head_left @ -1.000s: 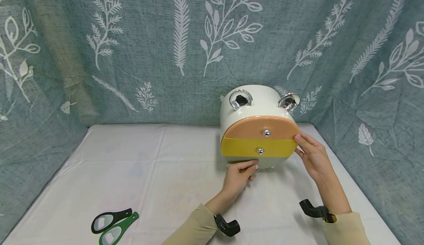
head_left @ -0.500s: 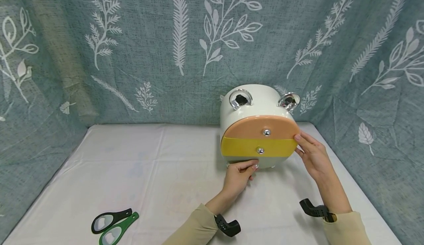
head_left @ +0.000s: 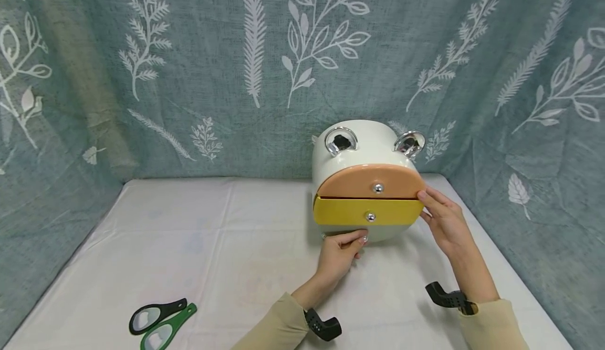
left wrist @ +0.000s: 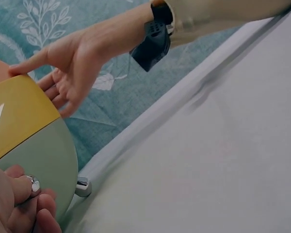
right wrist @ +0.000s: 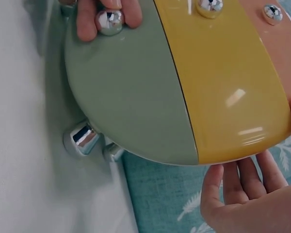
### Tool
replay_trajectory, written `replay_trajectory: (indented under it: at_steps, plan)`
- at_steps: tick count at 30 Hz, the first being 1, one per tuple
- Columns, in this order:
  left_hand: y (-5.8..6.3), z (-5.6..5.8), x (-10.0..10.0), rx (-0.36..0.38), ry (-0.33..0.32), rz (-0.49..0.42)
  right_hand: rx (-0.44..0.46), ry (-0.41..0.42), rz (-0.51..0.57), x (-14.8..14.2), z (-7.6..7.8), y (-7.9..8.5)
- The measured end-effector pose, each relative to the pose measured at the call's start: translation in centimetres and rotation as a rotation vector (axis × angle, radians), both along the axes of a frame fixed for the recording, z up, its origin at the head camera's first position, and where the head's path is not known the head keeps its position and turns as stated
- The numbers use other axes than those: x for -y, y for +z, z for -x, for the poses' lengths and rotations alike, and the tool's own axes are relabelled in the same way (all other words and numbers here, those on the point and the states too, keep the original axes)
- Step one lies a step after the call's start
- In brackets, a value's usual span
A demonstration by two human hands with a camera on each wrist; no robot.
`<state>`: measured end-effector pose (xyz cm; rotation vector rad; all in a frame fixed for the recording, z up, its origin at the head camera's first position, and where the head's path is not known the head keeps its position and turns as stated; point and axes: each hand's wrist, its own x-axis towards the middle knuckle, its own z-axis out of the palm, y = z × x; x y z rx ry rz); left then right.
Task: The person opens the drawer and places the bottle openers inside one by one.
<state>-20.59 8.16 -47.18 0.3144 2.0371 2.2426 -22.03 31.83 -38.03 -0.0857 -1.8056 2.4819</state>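
Note:
A white storage box [head_left: 366, 132] with frog-like chrome eyes stands at the table's back right. Its front has an orange top drawer [head_left: 359, 179], a yellow middle drawer [head_left: 340, 210] and a green bottom drawer [right wrist: 126, 92], each with a round chrome knob. My left hand [head_left: 336, 255] pinches the bottom knob [left wrist: 35, 185] between thumb and fingers. At the box's right side, my right hand [head_left: 446, 224] touches the edge, thumb near the orange-yellow seam and fingers fairly straight along the side. A dark gap shows above the yellow drawer. The drawers' insides are hidden.
Two magnifying glasses, one black [head_left: 156, 316] and one green [head_left: 167, 329], lie at the front left of the white-covered table [head_left: 227, 266]. A blue-green leaf-patterned curtain [head_left: 203, 66] hangs behind and at both sides, close to the box's back.
A dark gap has appeared between the orange and yellow drawers, with the yellow front slightly forward. Both hands keep their places on the box. The head view has shifted a little.

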Motion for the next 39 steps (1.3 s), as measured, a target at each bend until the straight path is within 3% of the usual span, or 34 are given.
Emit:
replay_trajectory:
  at_steps: [7, 14, 19, 22, 26, 31, 39]
  plan:
    - [0.1, -0.6, 0.7, 0.026, -0.058, 0.005, 0.005, 0.035, -0.026, -0.3, 0.1, 0.0]
    - [0.2, -0.8, 1.2, 0.041, -0.089, -0.009, -0.115, 0.124, -0.213, -1.0, -0.2, -0.2]
    - [0.2, -0.9, 1.3, 0.042, -0.084, 0.002, -0.14, 0.042, -0.359, -0.6, -0.2, -0.6]
    - [0.2, -1.0, 1.3, 0.035, -0.088, 0.003, -0.126, -0.032, -0.355, -0.2, -0.2, -0.7]
    - [0.3, -1.2, 1.2, 0.021, -0.096, 0.0, -0.131, -0.071, -0.286, 0.2, -0.2, -0.7]
    - [0.7, -2.0, 1.2, 0.026, -0.113, -0.019, -0.12, -0.075, -0.241, 0.1, -0.3, -0.7]
    - [1.2, -4.1, 1.0, 0.108, -0.108, -0.054, -0.103, -0.037, -0.205, -0.2, -0.4, -0.7]
